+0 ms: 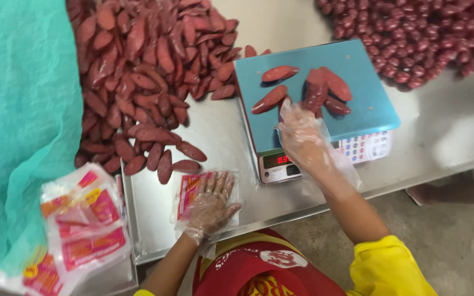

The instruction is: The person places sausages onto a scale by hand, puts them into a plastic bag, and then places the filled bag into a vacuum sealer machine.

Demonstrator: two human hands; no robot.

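Head view, near edge first: left hand (pixel 210 205), in a thin clear glove, lies flat with fingers spread on a red-printed plastic pouch (pixel 190 192), pinning it to the steel surface (pixel 220 137). Further up, centre frame: gloved right hand (pixel 303 137), grip loosely spread, holds nothing and hovers over sausages (pixel 314 90) on the scale's blue pan (pixel 357 71). Upper left: glossy oval sausage heap (pixel 144 66).
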